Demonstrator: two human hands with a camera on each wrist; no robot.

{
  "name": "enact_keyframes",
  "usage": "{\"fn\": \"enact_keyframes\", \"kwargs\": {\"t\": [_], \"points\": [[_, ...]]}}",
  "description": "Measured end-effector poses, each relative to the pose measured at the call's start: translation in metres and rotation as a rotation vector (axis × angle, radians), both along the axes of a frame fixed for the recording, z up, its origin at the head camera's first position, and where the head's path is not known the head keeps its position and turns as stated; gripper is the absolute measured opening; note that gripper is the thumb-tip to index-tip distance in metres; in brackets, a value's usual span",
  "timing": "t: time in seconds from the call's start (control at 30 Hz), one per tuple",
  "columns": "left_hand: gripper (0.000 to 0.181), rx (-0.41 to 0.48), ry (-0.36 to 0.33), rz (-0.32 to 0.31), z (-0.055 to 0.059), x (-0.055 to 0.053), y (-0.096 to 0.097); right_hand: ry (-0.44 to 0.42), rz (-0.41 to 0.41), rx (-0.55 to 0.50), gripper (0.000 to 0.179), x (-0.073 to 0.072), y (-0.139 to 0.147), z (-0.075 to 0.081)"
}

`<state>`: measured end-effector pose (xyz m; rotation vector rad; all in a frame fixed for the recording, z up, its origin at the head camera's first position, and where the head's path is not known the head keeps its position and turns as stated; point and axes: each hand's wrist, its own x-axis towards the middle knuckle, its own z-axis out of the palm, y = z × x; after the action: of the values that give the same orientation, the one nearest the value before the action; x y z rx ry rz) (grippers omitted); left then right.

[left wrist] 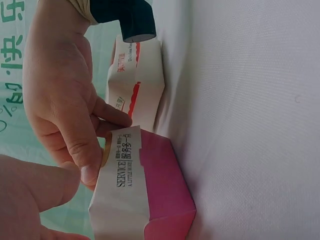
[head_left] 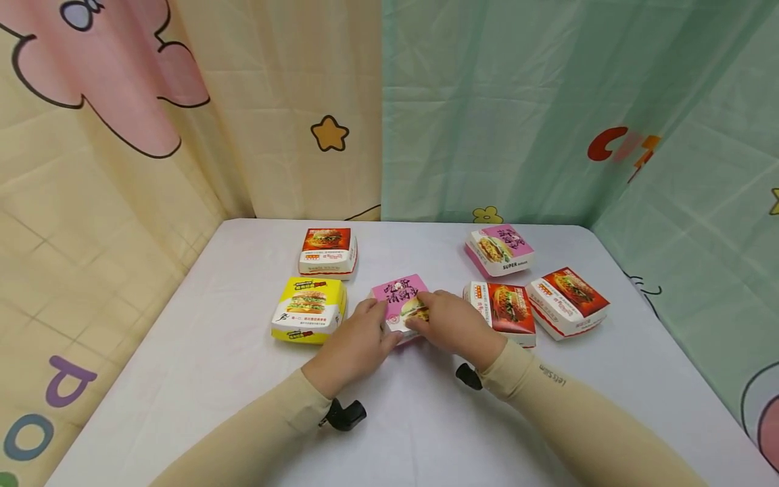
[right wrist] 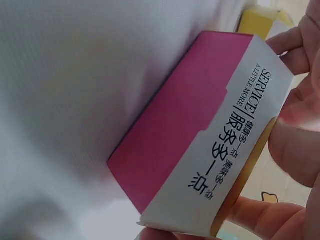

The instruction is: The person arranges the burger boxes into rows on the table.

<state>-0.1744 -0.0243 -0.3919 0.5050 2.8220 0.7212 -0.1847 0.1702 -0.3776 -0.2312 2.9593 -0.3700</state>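
A light, even squeeze should serve best (thin card likely dents easily): the fingers of my left hand [head_left: 355, 347] and right hand [head_left: 460, 326] hold opposite sides of the pink-and-white burger box [head_left: 397, 295] on the table [head_left: 414, 433], between a yellow box [head_left: 308, 309] and a red-topped box [head_left: 511, 310]. Both wrists angle inward, thumbs at its near edge.

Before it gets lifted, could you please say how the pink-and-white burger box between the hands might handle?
The pink-and-white burger box looks like creased card, so likely stiff yet crushable if squeezed. Its low, flat-sided shape suggests sliding, not rolling.
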Motion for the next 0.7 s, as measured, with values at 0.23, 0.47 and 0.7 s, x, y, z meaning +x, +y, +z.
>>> {"fn": "enact_keyframes", "kwargs": {"t": [0.23, 0.47, 0.7], "points": [[0.076, 0.084, -0.020, 0.088, -0.007, -0.012, 0.007, 0.008, -0.003, -0.030, 0.067, 0.002, -0.002, -0.003], [0.068, 0.150, -0.011, 0.135, -0.011, -0.022, 0.013, 0.034, -0.038, -0.058, 0.064, -0.001, -0.001, -0.008], [0.063, 0.227, -0.032, 0.188, -0.019, -0.032, 0.020, 0.049, -0.119, -0.143, 0.061, -0.006, -0.003, -0.015]]}}
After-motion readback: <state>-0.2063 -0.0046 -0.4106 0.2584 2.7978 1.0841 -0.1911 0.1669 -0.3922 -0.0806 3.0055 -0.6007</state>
